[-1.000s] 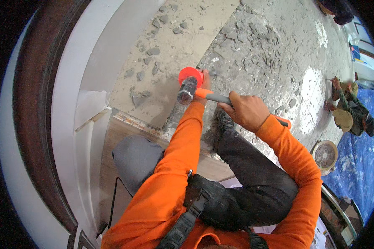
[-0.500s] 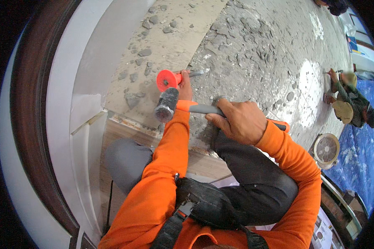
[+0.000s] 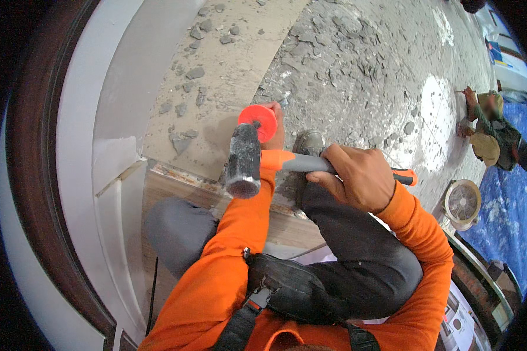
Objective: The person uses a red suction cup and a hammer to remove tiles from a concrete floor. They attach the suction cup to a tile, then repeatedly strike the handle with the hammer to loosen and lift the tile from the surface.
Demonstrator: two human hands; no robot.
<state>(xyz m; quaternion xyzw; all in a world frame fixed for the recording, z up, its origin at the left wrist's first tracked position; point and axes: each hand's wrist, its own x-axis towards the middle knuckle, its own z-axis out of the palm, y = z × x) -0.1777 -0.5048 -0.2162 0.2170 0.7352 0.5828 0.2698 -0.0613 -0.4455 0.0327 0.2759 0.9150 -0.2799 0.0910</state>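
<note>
My left hand (image 3: 278, 126) is closed round a chisel (image 3: 259, 121) with a round red hand guard, whose disc partly hides the fingers. The chisel's blade hardly shows beyond the hand. My right hand (image 3: 360, 177) grips the grey and orange handle of a club hammer (image 3: 244, 161). Its dark, dusty head hangs over my left wrist, close to the red guard and apart from it as far as I can see. Under both hands lies a grey floor (image 3: 334, 76) covered in broken chips.
A pale, smoother floor strip (image 3: 228, 64) with loose chips runs along the white wall (image 3: 129, 88) at left. At right another person (image 3: 495, 131) crouches by a blue tarp (image 3: 500, 216). A round, pale, grille-fronted object (image 3: 461, 205) stands near the tarp.
The hammer head has come nearer the camera, and my right hand has moved slightly right. My left hand and the chisel have shifted right, with the blade now mostly hidden.
</note>
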